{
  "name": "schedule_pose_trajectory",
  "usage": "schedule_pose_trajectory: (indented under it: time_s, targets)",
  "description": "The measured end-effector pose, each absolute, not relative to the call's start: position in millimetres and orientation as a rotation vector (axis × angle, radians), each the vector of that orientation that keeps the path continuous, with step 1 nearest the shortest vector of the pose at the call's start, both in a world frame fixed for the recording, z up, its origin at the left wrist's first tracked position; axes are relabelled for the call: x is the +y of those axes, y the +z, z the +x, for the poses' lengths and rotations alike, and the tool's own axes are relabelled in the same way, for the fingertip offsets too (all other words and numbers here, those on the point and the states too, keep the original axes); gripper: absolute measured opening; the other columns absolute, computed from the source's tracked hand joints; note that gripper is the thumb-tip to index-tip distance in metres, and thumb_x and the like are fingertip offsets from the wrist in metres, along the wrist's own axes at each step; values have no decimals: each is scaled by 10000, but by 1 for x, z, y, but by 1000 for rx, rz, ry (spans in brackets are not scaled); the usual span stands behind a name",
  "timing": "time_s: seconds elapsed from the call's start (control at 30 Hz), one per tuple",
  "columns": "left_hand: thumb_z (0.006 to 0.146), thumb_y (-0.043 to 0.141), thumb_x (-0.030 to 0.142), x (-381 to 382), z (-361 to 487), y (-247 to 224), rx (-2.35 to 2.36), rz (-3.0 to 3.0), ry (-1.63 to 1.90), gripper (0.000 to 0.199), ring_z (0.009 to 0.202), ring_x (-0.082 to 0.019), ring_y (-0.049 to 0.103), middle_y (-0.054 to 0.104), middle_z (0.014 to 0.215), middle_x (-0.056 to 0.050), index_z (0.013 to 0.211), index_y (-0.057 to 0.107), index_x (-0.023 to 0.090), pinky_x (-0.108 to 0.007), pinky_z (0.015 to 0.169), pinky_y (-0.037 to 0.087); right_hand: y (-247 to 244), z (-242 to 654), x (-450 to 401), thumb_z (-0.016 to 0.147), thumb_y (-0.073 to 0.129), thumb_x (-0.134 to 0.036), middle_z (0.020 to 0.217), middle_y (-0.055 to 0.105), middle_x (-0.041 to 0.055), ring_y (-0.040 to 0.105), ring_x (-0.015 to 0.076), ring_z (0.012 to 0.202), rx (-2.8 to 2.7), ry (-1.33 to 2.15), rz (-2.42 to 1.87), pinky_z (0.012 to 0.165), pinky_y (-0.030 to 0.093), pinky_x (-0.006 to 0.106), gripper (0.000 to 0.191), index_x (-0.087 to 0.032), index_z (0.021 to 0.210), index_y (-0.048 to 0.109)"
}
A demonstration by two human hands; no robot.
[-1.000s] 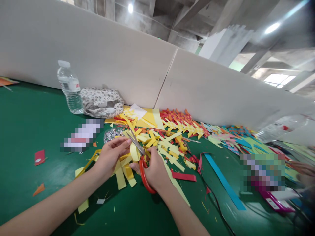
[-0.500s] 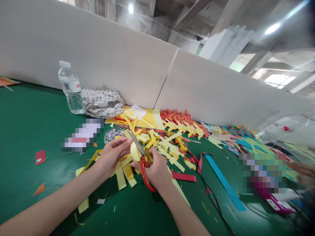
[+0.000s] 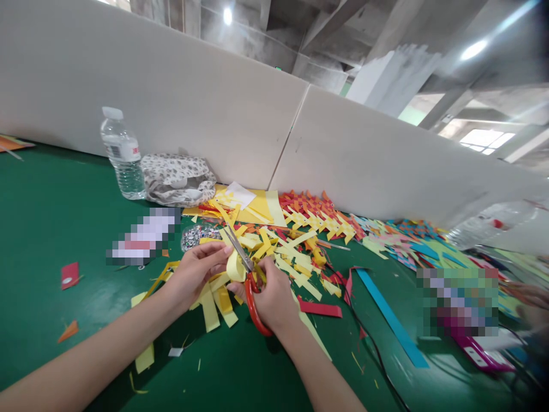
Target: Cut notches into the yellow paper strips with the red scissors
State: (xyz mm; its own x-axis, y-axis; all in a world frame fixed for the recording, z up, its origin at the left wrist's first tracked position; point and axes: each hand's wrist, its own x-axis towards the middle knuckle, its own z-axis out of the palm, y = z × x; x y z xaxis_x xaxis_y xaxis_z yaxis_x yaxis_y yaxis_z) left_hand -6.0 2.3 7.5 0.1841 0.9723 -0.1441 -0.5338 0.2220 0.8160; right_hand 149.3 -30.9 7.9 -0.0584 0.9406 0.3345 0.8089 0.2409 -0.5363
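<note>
Near: left hand (image 3: pixel 199 272), thumb and fingers pinched on a pale yellow strip (image 3: pixel 235 268); right hand (image 3: pixel 274 292), fingers closed round the red handles of the scissors (image 3: pixel 253 312), blades alongside the strip. Change over the last second: strip now bows into a rounder curl by the blades; both hands almost unmoved. Reading (judgement): the paper is being worked against the blade, a small shaping pass, with no cut visible. Count, moving outward: 2 hands, 1 pair of scissors, 1 strip in grip, held above the green table (image 3: pixel 223 377). Loose yellow strips (image 3: pixel 210 309) lie under and beyond the hands, too overlapped to count. Right of these: 1 red strip (image 3: pixel 321 309), 1 black cable (image 3: pixel 372 340), 1 blue strip (image 3: pixel 392 317). Left: 1 red scrap (image 3: pixel 70 275). Farther: 1 clear packet of small beads or eyes (image 3: pixel 197 236), contents uncountable; 1 patterned pouch (image 3: pixel 180 177); 2 bottles, one upright (image 3: pixel 124 157), one tilted (image 3: pixel 493 223); red-orange woven pieces (image 3: pixel 304 206), number unclear. Behind: pale partition (image 3: pixel 206 103), 2 panels visible.
</note>
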Motion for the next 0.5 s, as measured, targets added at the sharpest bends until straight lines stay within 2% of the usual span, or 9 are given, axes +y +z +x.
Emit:
schedule_pose_trajectory:
  time_s: [0.2,0.5]
  targets:
    - [588,713,231,2,-6,9,801,719,1205,124,568,-76,602,670,652,15,674,648,168,-157,563,470,6,150,-30,599,622,-371,499,444,-71,406,99,441,-1857,305,-1585,449,297,200,305,-212,711,387]
    - [585,714,234,0,-6,10,852,817,1204,120,513,-59,560,639,614,22,667,651,173,-147,504,439,10,150,-31,590,633,-375,561,471,-55,425,101,486,-1863,319,-1584,454,298,191,325,-205,737,398]
